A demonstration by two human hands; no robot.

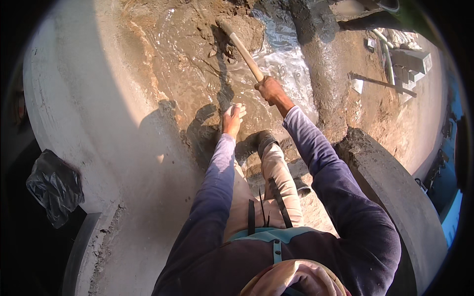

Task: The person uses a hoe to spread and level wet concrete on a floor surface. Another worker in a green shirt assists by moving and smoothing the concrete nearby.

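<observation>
A long pale wooden handle (247, 56) is gripped near its close end by my right hand (270, 91), fingers wrapped round it. The handle slants away to the upper left. Its far end meets wet brown mud (197, 64), and the tool's head is too muddy to make out. Left of the right hand and apart from the handle, my left hand (233, 120) hovers over the mud, its fingers loosely curled and a little apart. Nothing shows in it. Grey water (286, 64) lies on the mud beside the handle.
A pale concrete surface (108, 148) spreads along the left, with black plastic (55, 187) near its edge. A curved concrete edge (400, 197) runs at the right. Farther right are a bar-like tool (382, 84) and grey blocks (412, 64). My dark boot (266, 140) stands at the mud.
</observation>
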